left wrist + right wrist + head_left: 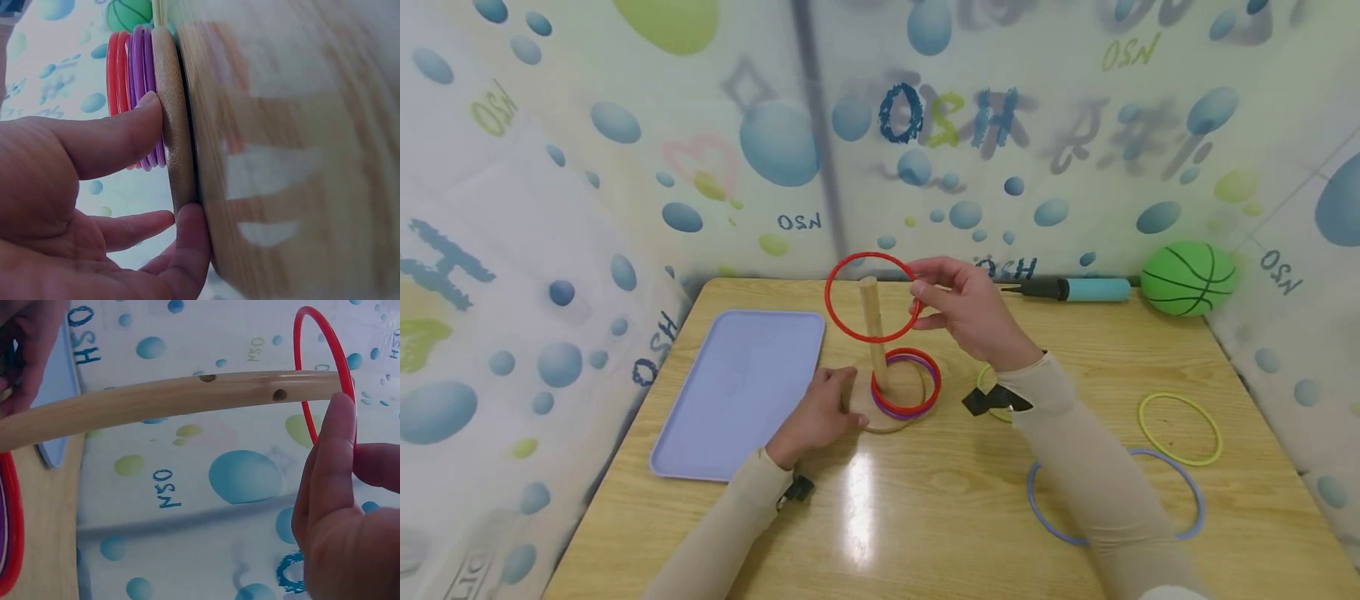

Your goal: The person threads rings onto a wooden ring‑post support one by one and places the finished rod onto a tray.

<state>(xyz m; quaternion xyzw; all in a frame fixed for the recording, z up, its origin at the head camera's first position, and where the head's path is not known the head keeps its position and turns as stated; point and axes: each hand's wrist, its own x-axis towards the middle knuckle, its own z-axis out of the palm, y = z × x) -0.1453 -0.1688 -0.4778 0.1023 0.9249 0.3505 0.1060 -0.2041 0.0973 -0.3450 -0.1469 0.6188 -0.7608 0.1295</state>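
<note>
My right hand (973,312) pinches a red ring (828,293) between thumb and fingers, holding it at the top of a wooden post (871,308). In the right wrist view the post's tip lies inside this ring. My left hand (823,412) grips the left edge of the round wooden base (861,387), thumb on its upper face and fingers at the rim in the left wrist view. Red rings (112,75) and purple rings (139,69) lie stacked around the foot of the post.
A pale blue tray (737,392) lies at the left. Yellow rings (1217,433) and a blue ring (1201,504) lie on the right, partly behind my right arm. A hand pump (1097,290) and a green ball (1187,279) sit along the back edge, against the patterned curtain.
</note>
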